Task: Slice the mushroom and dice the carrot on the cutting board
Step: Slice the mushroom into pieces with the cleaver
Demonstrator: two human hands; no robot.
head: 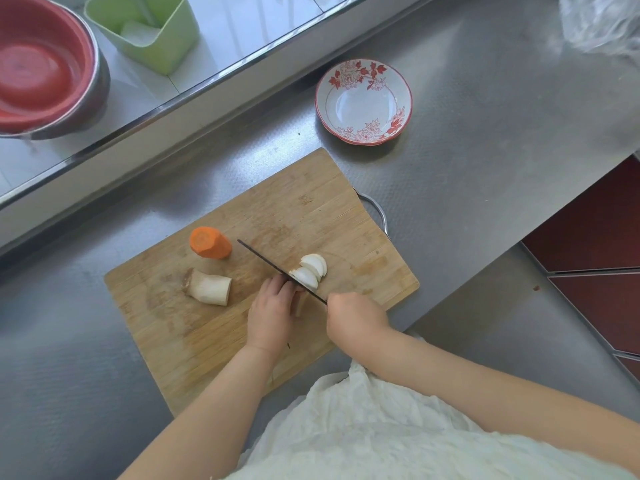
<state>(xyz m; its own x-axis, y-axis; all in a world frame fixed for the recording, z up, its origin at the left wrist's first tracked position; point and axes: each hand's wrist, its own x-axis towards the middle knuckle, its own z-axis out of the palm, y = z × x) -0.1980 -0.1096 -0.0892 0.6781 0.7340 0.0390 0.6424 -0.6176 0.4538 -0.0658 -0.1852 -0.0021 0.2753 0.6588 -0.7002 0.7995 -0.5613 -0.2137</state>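
Gripping the knife [277, 268], the right hand [356, 320] slices mushroom [301, 299] held under the left hand's [272, 308] curled fingers; slices [311, 268] lie right, another mushroom piece [209, 287] and carrot [209, 242] wait uncut.

Both hands curled: left [271, 308], right [356, 318], close together.

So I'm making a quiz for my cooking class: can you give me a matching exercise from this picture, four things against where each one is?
Things:
1. carrot
2. knife
3. flowered bowl
4. mushroom slices

Places:
A. on the steel counter, beyond the cutting board
B. gripped by the right hand
C. on the board, just right of the blade
D. uncut, on the board's far left part

Pairs: 1-D, 2-B, 3-A, 4-C
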